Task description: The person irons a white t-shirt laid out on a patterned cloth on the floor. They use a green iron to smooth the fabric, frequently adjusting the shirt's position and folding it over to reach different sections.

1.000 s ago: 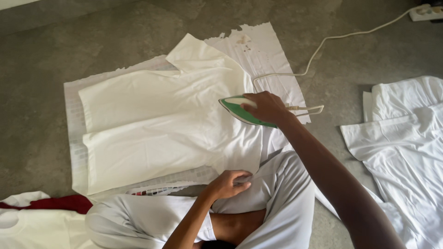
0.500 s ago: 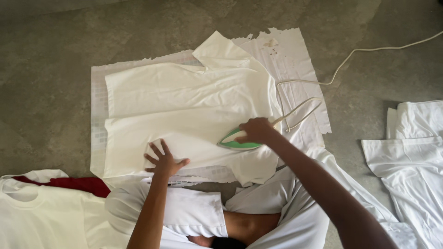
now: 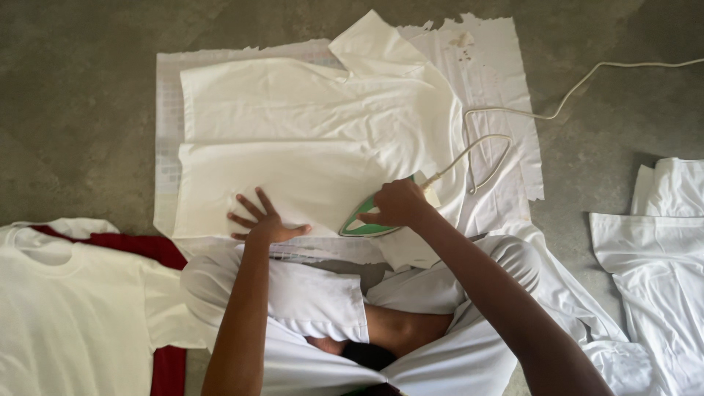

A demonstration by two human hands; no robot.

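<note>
A white folded shirt [image 3: 308, 139] lies spread on a pale ironing cloth [image 3: 499, 81] on the floor. My right hand [image 3: 400, 204] grips a green and white iron [image 3: 364, 222] resting on the shirt's near right edge. Its pale cord [image 3: 506, 125] loops off to the upper right. My left hand [image 3: 262, 220] lies flat with fingers spread on the shirt's near edge, left of the iron. My crossed legs in white clothing [image 3: 293, 293] sit just below the cloth.
A white T-shirt [image 3: 66, 308] lies over a dark red garment [image 3: 158, 253] at the lower left. More white garments [image 3: 660, 249] lie on the right. Grey concrete floor [image 3: 73, 95] surrounds the cloth.
My left hand rose from my lap and pressed flat on the shirt. The iron slid from the shirt's right side down toward its near edge.
</note>
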